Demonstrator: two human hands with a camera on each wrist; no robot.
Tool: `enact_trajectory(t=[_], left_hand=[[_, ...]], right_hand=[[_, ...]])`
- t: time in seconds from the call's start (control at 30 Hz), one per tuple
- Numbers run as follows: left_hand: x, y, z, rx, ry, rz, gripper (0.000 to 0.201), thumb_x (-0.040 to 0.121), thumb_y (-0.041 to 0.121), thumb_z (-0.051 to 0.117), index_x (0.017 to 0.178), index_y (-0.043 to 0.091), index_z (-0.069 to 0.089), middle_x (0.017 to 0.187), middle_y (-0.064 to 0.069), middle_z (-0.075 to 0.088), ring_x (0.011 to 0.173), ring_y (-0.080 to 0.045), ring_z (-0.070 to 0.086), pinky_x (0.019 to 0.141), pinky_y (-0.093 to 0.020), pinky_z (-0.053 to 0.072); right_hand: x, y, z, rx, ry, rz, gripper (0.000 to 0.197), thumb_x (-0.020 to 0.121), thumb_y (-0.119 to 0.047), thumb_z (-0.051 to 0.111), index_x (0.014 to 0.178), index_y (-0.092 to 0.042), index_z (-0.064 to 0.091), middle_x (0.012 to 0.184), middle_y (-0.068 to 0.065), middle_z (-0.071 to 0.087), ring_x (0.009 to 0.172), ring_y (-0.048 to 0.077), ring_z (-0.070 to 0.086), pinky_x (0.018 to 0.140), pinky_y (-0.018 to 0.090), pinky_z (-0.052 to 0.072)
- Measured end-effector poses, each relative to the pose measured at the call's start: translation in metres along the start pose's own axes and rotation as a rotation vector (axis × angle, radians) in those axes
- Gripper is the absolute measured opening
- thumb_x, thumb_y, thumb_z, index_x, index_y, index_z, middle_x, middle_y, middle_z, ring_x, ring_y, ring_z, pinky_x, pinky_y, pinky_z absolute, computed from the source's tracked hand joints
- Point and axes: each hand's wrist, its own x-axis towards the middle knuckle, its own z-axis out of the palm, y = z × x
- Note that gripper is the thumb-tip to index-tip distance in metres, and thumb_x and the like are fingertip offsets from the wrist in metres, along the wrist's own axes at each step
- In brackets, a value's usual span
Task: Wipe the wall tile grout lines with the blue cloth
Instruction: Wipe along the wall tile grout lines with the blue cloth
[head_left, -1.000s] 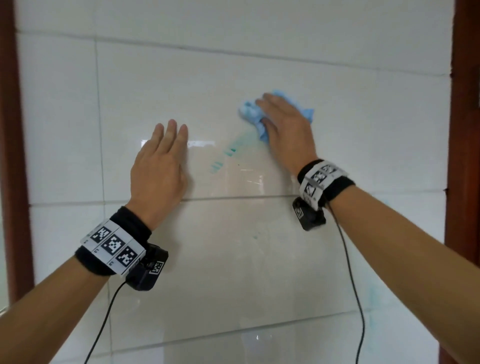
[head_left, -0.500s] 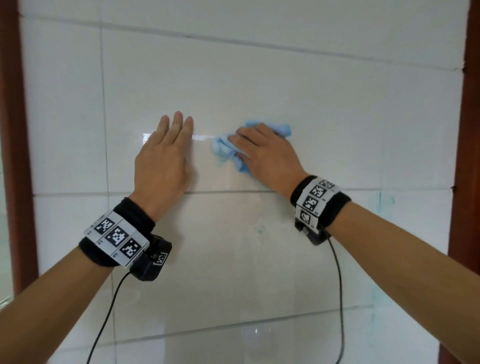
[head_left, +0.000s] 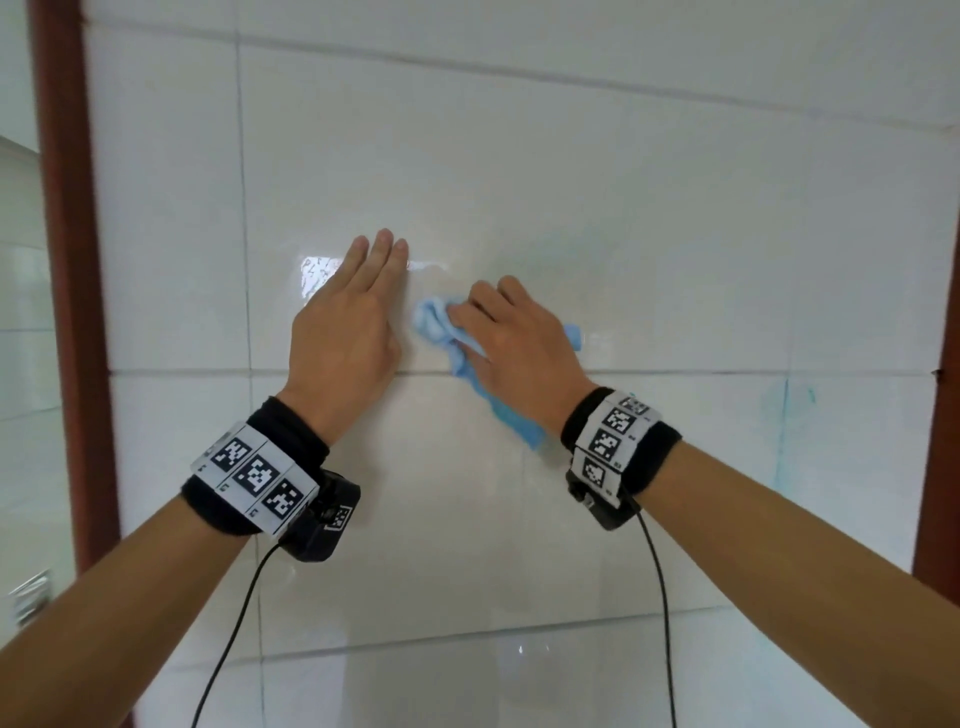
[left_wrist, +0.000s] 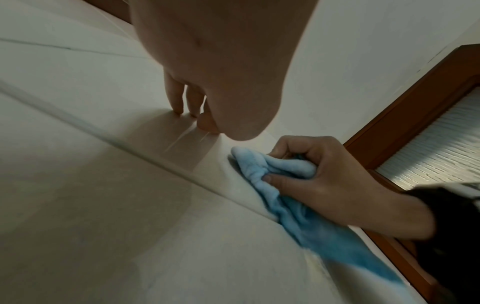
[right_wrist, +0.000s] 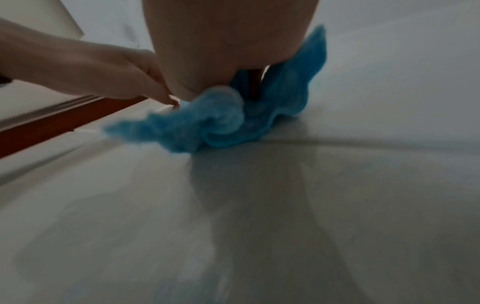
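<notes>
My right hand (head_left: 511, 338) grips the bunched blue cloth (head_left: 441, 332) and presses it on the white wall tile just above a horizontal grout line (head_left: 727, 372). A tail of the cloth hangs down across that line toward my wrist. In the left wrist view the right hand (left_wrist: 311, 170) curls its fingers and thumb round the blue cloth (left_wrist: 262, 166). My left hand (head_left: 348, 327) lies flat on the tile, fingers straight and together, right beside the cloth. The blue cloth (right_wrist: 215, 123) looks blurred in the right wrist view.
Brown wooden frames border the tiled wall on the left (head_left: 72, 312) and on the right (head_left: 940, 441). A vertical grout line (head_left: 244, 208) runs left of my left hand. Faint blue-green smears (head_left: 784, 405) mark the tile at lower right. Cables hang from both wrist cameras.
My right hand has slid the cloth down and to the left, from the upper middle of the tile to just beside the left hand, near the horizontal grout line. The left hand stayed flat.
</notes>
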Motion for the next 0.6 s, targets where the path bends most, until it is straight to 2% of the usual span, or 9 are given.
enact_trajectory(t=[0.07, 0.13, 0.2, 0.27, 0.33, 0.43, 0.47, 0.53, 0.6], left_hand=[[-0.002, 0.000, 0.000, 0.000, -0.006, -0.005, 0.083, 0.082, -0.008, 0.041, 0.162, 0.013, 0.035, 0.169, 0.000, 0.032, 0.157, -0.021, 0.029, 0.103, -0.040, 0.052], [-0.006, -0.001, 0.000, 0.002, -0.015, -0.007, 0.082, 0.083, -0.008, 0.040, 0.162, 0.014, 0.035, 0.169, 0.001, 0.033, 0.157, -0.020, 0.029, 0.097, -0.040, 0.055], [-0.009, 0.000, 0.001, 0.010, -0.031, 0.001, 0.080, 0.084, -0.006, 0.038, 0.162, 0.012, 0.034, 0.169, -0.001, 0.032, 0.157, -0.023, 0.028, 0.096, -0.040, 0.055], [-0.012, 0.002, 0.001, 0.011, -0.042, 0.008, 0.080, 0.083, -0.003, 0.032, 0.161, 0.010, 0.034, 0.169, -0.004, 0.033, 0.157, -0.026, 0.028, 0.100, -0.040, 0.053], [-0.014, 0.003, 0.003, 0.003, -0.035, 0.008, 0.081, 0.081, -0.002, 0.030, 0.161, 0.008, 0.034, 0.169, -0.007, 0.033, 0.157, -0.028, 0.028, 0.104, -0.041, 0.051], [-0.015, 0.006, 0.006, -0.016, -0.020, 0.012, 0.078, 0.084, -0.009, 0.041, 0.161, 0.004, 0.033, 0.169, -0.011, 0.033, 0.157, -0.032, 0.028, 0.111, -0.043, 0.046], [-0.016, 0.007, 0.007, -0.016, -0.018, 0.009, 0.079, 0.084, -0.010, 0.044, 0.161, 0.004, 0.033, 0.169, -0.011, 0.032, 0.157, -0.032, 0.028, 0.111, -0.044, 0.045], [-0.018, 0.009, 0.006, -0.017, -0.024, -0.007, 0.080, 0.083, -0.009, 0.042, 0.162, 0.005, 0.032, 0.169, -0.010, 0.031, 0.158, -0.031, 0.026, 0.113, -0.044, 0.044], [-0.023, 0.012, 0.007, -0.022, -0.036, -0.010, 0.081, 0.082, -0.004, 0.034, 0.163, 0.006, 0.029, 0.170, -0.009, 0.028, 0.158, -0.030, 0.024, 0.115, -0.043, 0.042]], right_hand=[[0.021, 0.016, -0.014, 0.011, 0.005, 0.219, 0.019, 0.093, -0.008, 0.061, 0.110, -0.006, 0.069, 0.109, 0.013, 0.061, 0.098, 0.032, 0.055, 0.078, 0.043, 0.048], [0.044, 0.035, -0.026, 0.048, 0.135, 0.353, 0.011, 0.091, -0.011, 0.062, 0.101, -0.008, 0.066, 0.108, 0.014, 0.060, 0.100, 0.033, 0.054, 0.081, 0.042, 0.046], [0.055, 0.036, -0.027, 0.091, 0.227, 0.396, 0.011, 0.078, -0.007, 0.062, 0.088, -0.010, 0.059, 0.098, 0.015, 0.058, 0.092, 0.035, 0.053, 0.078, 0.044, 0.044], [0.045, 0.019, -0.017, 0.122, 0.254, 0.444, 0.018, 0.071, -0.001, 0.067, 0.087, -0.007, 0.061, 0.094, 0.015, 0.058, 0.088, 0.035, 0.053, 0.074, 0.043, 0.040], [0.021, -0.009, -0.004, 0.143, 0.186, 0.387, 0.025, 0.065, 0.003, 0.072, 0.088, -0.006, 0.065, 0.092, 0.013, 0.058, 0.085, 0.033, 0.052, 0.072, 0.043, 0.038], [-0.007, -0.023, 0.002, 0.121, 0.028, 0.190, 0.030, 0.067, 0.005, 0.076, 0.094, -0.006, 0.068, 0.093, 0.012, 0.057, 0.086, 0.032, 0.051, 0.063, 0.043, 0.043], [-0.003, -0.013, -0.003, 0.114, 0.016, 0.203, 0.027, 0.071, 0.004, 0.074, 0.095, -0.007, 0.068, 0.095, 0.012, 0.058, 0.088, 0.032, 0.052, 0.063, 0.043, 0.046], [0.017, 0.015, -0.019, 0.075, 0.094, 0.371, 0.021, 0.082, -0.001, 0.067, 0.101, -0.009, 0.069, 0.104, 0.015, 0.060, 0.096, 0.033, 0.056, 0.075, 0.043, 0.050], [0.040, 0.046, -0.037, 0.040, 0.237, 0.480, 0.014, 0.082, -0.004, 0.062, 0.095, -0.006, 0.067, 0.102, 0.018, 0.060, 0.095, 0.035, 0.056, 0.077, 0.041, 0.043]])
